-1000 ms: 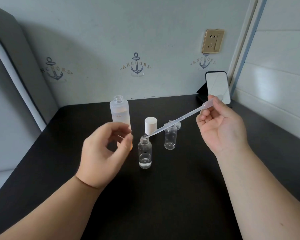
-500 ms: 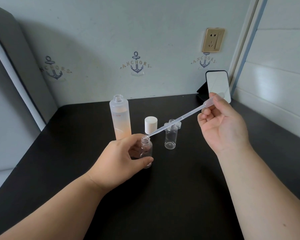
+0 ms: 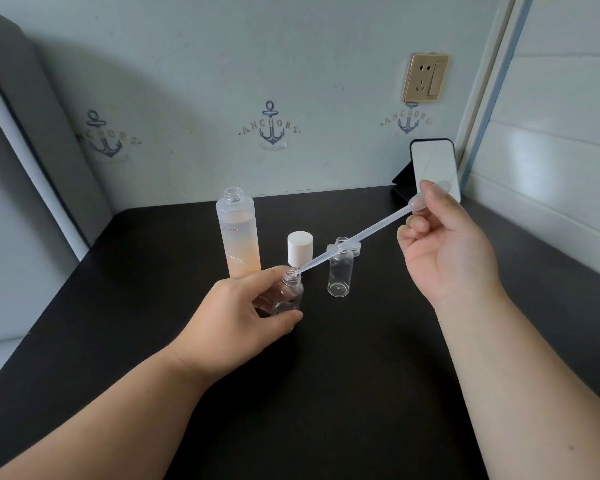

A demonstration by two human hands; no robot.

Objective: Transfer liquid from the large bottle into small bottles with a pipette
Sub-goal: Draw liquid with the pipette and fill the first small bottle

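Left hand (image 3: 238, 311) grips a small clear bottle (image 3: 290, 296) standing on the black table (image 3: 326, 393). Right hand (image 3: 447, 252) pinches the pipette (image 3: 357, 237) bulb; its tip sits at that bottle's mouth. Large uncapped bottle (image 3: 238, 233), white cap (image 3: 300, 248) and a second small bottle (image 3: 340, 270) stand behind.

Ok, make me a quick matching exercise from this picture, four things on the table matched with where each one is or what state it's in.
Things:
1. pipette
2. large bottle
3. white cap
4. near small bottle

States:
A. standing open, part full of peach liquid
B. gripped by the left hand
C. pinched in the right hand
D. standing beside the large bottle

Pairs: 1-C, 2-A, 3-D, 4-B
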